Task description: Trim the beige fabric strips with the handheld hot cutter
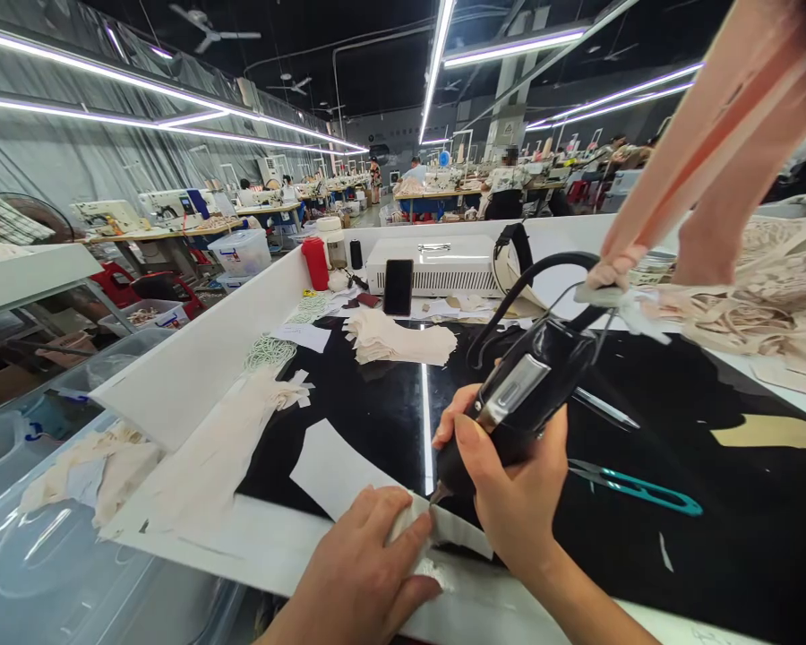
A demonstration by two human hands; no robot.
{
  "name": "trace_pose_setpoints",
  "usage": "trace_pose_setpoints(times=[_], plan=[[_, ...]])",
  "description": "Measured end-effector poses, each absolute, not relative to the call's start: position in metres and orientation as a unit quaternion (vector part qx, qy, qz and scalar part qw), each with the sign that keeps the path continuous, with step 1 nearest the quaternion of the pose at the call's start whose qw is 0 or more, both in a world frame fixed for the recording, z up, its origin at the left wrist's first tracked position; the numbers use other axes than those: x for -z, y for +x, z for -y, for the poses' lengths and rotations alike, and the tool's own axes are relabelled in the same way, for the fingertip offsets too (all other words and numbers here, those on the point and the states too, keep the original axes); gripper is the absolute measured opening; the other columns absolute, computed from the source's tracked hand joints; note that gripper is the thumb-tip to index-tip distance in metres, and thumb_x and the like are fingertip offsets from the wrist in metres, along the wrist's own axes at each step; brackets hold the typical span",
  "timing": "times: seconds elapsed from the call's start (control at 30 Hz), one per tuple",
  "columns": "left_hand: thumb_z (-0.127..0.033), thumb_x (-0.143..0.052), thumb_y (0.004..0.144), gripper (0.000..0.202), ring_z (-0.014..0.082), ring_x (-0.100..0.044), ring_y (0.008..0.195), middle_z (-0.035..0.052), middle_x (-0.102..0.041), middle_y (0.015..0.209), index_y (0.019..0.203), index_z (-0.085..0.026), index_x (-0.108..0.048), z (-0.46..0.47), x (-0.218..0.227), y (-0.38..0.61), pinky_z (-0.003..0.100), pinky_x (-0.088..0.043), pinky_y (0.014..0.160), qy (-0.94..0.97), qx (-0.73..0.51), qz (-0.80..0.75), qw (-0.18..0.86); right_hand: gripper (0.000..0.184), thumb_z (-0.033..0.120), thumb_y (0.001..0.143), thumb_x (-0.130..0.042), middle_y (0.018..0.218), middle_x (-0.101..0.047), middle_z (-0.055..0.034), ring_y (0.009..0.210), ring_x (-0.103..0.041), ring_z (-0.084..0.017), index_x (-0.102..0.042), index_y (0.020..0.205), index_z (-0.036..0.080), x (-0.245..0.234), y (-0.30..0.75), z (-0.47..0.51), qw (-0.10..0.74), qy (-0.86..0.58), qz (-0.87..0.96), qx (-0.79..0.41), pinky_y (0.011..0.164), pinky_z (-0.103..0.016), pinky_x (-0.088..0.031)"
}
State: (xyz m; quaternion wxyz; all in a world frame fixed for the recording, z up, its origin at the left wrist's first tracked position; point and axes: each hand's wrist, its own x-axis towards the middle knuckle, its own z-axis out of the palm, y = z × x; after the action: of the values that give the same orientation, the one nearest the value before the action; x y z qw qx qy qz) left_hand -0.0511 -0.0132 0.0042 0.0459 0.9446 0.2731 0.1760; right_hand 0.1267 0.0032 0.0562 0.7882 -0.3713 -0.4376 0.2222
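Note:
My right hand (520, 484) is wrapped round a black handheld power tool (537, 376) with a silvery plate on its side. The tool points down, and its narrow tip meets the cream fabric piece (409, 517) beside my left fingertips. With my left hand (376, 560) I hold that piece at the table's front edge, fingers bent over it and thumb lower down. A curved white pattern-shaped sheet (339, 466) reaches out from under my left fingers. Pink fabric strips (705, 134) are tied to the tool's cord end and run upward.
Teal thread snips (645, 490) and a pen (606, 408) lie right of the tool. Stacked cream pieces (403, 340), a phone (398, 287) and a white vented box (436, 264) stand farther back. Low white boards (194, 358) border the black tabletop. Cream fabric (745, 322) heaps at right.

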Motion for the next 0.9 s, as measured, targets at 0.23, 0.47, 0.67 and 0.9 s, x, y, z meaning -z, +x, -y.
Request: trace_pose_setpoints(times=[0.23, 0.47, 0.67, 0.9], plan=[[-0.042, -0.075, 0.099, 0.049, 0.0317, -0.069, 0.110, 0.0164, -0.068, 0.125, 0.137, -0.015, -0.059, 0.012, 0.003, -0.052, 0.050, -0.064, 0.097, 0.946, -0.205, -0.253, -0.005, 0.030, 0.020, 0.088, -0.078, 0.081, -0.072, 0.0074, 0.057, -0.066, -0.011, -0.055, 0.103, 0.029, -0.057, 0.128, -0.003, 0.782, -0.372, 0.441, -0.235, 0.058, -0.027, -0.060], [-0.041, -0.050, 0.113, 0.028, 0.0185, -0.071, 0.092, 0.0044, -0.073, 0.099, 0.112, -0.018, -0.066, -0.008, 0.043, -0.035, 0.030, -0.060, 0.090, 0.893, -0.368, -0.203, -0.160, 0.034, 0.033, 0.082, -0.088, 0.081, -0.075, 0.0034, 0.056, -0.070, -0.015, -0.058, 0.096, 0.027, -0.038, 0.138, -0.008, 0.784, -0.402, 0.405, -0.241, 0.055, -0.028, -0.061], [-0.025, -0.062, 0.108, 0.006, 0.0156, -0.072, 0.090, -0.0008, -0.073, 0.097, 0.106, -0.022, -0.066, -0.014, 0.060, -0.033, 0.029, -0.060, 0.090, 0.894, -0.349, -0.216, -0.182, 0.043, 0.041, 0.073, -0.094, 0.078, -0.074, 0.0004, 0.056, -0.070, -0.018, -0.060, 0.095, 0.026, -0.031, 0.142, -0.009, 0.778, -0.437, 0.371, -0.258, 0.050, -0.028, -0.061], [-0.029, -0.058, 0.111, 0.012, 0.0144, -0.071, 0.085, -0.0029, -0.074, 0.093, 0.110, -0.023, -0.069, -0.014, 0.062, -0.028, 0.029, -0.060, 0.093, 0.878, -0.387, -0.221, -0.173, 0.040, 0.041, 0.077, -0.091, 0.078, -0.073, -0.0006, 0.055, -0.068, -0.018, -0.059, 0.098, 0.026, -0.032, 0.143, -0.011, 0.781, -0.428, 0.386, -0.242, 0.044, -0.027, -0.056]])
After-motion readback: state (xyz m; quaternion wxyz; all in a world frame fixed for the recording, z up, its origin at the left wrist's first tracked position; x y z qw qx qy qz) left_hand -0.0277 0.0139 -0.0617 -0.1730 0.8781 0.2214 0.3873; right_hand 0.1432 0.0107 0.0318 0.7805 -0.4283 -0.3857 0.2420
